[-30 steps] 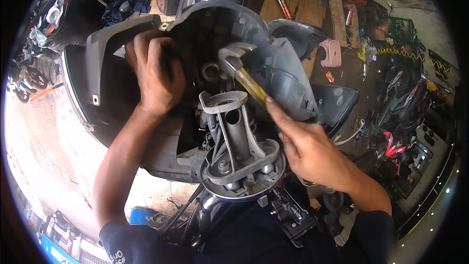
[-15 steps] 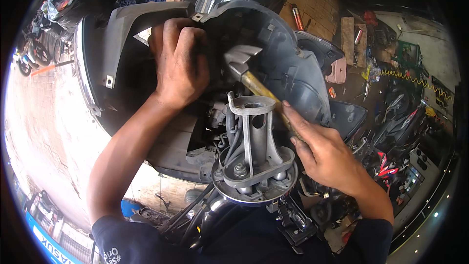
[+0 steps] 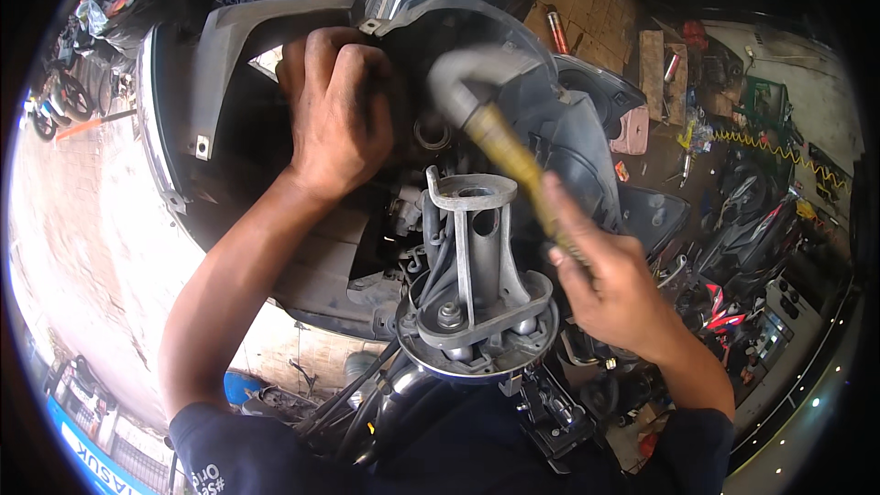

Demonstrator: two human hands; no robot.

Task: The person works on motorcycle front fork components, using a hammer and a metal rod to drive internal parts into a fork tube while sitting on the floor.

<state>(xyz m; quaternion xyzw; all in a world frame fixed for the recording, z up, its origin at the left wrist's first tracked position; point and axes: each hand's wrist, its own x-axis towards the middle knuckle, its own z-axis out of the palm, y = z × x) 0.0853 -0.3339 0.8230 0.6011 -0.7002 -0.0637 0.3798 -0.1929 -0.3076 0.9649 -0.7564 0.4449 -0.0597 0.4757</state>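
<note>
- At 11 o'clock in the view: left hand (image 3: 332, 124), fingers curled inside the scooter fairing (image 3: 582, 147); fingertips hidden, grip cannot be determined.
- At 12 o'clock: metal ring (image 3: 433, 131), within the fairing's dark cavity.
- At 1 o'clock: claw hammer (image 3: 502, 145), head raised, blurred.
- At 4 o'clock: right hand (image 3: 616, 289), closed around the hammer's yellow handle.
- At 5 o'clock: shallow dish (image 3: 547, 335), containing a bolt (image 3: 449, 314) and the upright cast-metal bracket's (image 3: 486, 266) base.
</note>
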